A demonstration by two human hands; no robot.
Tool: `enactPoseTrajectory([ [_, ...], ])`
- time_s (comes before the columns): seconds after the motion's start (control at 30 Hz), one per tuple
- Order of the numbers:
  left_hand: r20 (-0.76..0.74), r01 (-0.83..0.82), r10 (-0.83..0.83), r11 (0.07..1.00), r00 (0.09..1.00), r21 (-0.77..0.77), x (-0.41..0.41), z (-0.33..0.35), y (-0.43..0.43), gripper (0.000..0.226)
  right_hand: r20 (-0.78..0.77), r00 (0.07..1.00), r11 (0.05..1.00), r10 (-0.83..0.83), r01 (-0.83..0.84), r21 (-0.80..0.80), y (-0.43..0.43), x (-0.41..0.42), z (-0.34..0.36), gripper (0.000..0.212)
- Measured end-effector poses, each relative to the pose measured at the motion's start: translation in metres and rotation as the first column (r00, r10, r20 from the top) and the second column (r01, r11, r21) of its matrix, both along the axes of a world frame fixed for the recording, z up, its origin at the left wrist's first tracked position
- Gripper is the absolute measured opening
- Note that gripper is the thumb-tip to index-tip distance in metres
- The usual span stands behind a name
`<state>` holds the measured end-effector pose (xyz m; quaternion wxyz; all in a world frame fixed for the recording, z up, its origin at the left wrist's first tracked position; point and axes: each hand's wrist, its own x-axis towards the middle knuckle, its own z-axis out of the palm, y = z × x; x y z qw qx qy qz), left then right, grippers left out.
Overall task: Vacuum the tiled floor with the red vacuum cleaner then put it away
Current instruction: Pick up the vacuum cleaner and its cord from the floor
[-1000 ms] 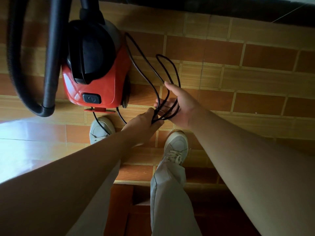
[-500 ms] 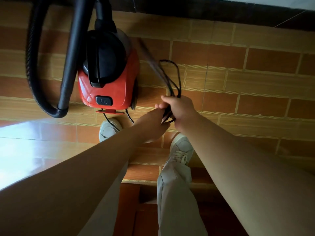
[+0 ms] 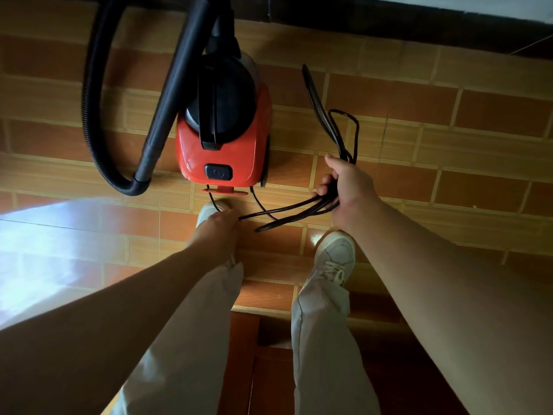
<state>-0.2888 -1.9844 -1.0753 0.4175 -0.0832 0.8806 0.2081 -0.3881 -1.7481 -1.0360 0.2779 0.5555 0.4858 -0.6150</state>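
Observation:
The red vacuum cleaner [image 3: 223, 151] with its black top stands on the tiled floor [image 3: 419, 151] just beyond my feet. Its black hose [image 3: 92, 115] loops round on the left to the black tube [image 3: 176, 85] leaning over the body. My right hand [image 3: 347, 187] grips a bundle of looped black power cord [image 3: 335, 130] to the right of the vacuum cleaner. A strand of that cord runs left to my left hand [image 3: 217, 232], which pinches it low down near my left shoe.
My two white shoes [image 3: 335, 256] stand right behind the vacuum cleaner. A dark skirting strip [image 3: 389, 22] runs along the wall at the top. A bright patch of light [image 3: 54, 250] lies on the floor at the left. Dark wood [image 3: 269, 369] lies between my legs.
My hands were together at the cord loops; now they have drawn apart. The left hand slid down and left along the cord, while the right holds the bundle out to the right.

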Motion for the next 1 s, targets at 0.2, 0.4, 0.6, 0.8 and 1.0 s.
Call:
enactPoseTrajectory([
  [0.2,-0.066,-0.023,0.028,0.996,0.997,0.081,-0.004,-0.01,-0.006,0.019,-0.008,1.0,0.999,0.005,-0.004,0.05,-0.012,-0.001,-0.008,0.025],
  [0.4,-0.203,-0.063,0.086,0.991,0.975,0.118,-0.003,-0.003,-0.014,0.024,-0.006,0.996,0.995,-0.094,0.095,0.022,-0.016,-0.004,-0.001,0.017],
  [0.6,-0.331,0.068,-0.052,0.997,0.942,0.038,0.006,0.015,-0.039,0.014,0.021,0.999,0.999,-0.037,0.036,0.022,-0.027,0.0,0.003,0.022],
  [0.8,-0.325,0.144,-0.163,0.986,0.932,-0.082,0.012,0.004,-0.074,0.052,0.04,0.999,1.0,0.0,0.0,0.009,-0.051,0.006,0.001,0.019],
  [1.0,-0.263,-0.029,0.044,0.998,0.964,0.062,0.026,0.005,-0.081,0.039,0.034,0.999,0.996,0.04,-0.043,0.082,-0.074,0.008,0.003,0.034],
])
